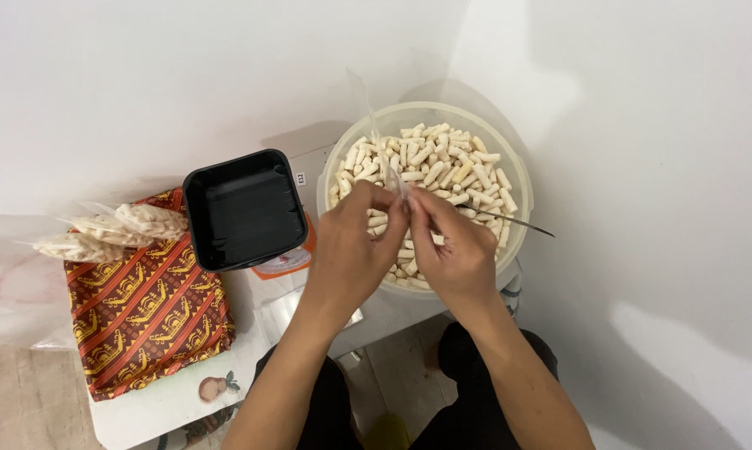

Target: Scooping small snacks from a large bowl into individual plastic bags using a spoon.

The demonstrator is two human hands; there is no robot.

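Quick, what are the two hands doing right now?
Left hand: fingers pinched shut on the clear plastic bag, over the tub of pale snack sticks.
Right hand: fingers pinched shut on the same bag.

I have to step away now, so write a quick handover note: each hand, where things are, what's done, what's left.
Left hand and right hand: both pinch a thin clear bag at its mouth, over the tub.
Round tub: full of pale snack sticks.
Black tray: empty, on a small scale.
Done: two filled bags lie on the patterned cloth.
Left: the held bag looks empty.
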